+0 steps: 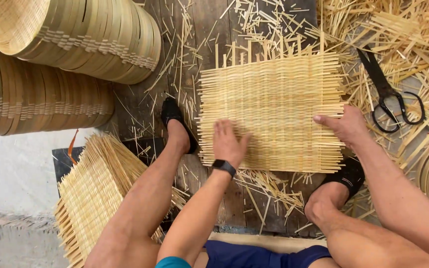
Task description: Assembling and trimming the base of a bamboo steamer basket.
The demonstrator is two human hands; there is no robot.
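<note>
Down on the dark wooden floor lies a square woven mat of pale bamboo strips, its loose ends sticking out on every side, between the person's two feet. Flat on the mat's lower left part rests the left hand, fingers spread a little apart and pressing down, holding nothing; a dark watch sits on that wrist. At the mat's right edge is the right hand, its thumb stretched out along the strip ends and the other fingers curled under at the edge; whether they pinch a strip cannot be told. A black shoe on the left foot stands just beside the mat's left edge, and the other shoe touches the lower right corner. Black scissors lie to the right of the mat, near the right hand, on a heap of cut strips. Stacked round basket frames fill the upper left, and a pile of finished mats leans at the lower left, beside the left leg.
</note>
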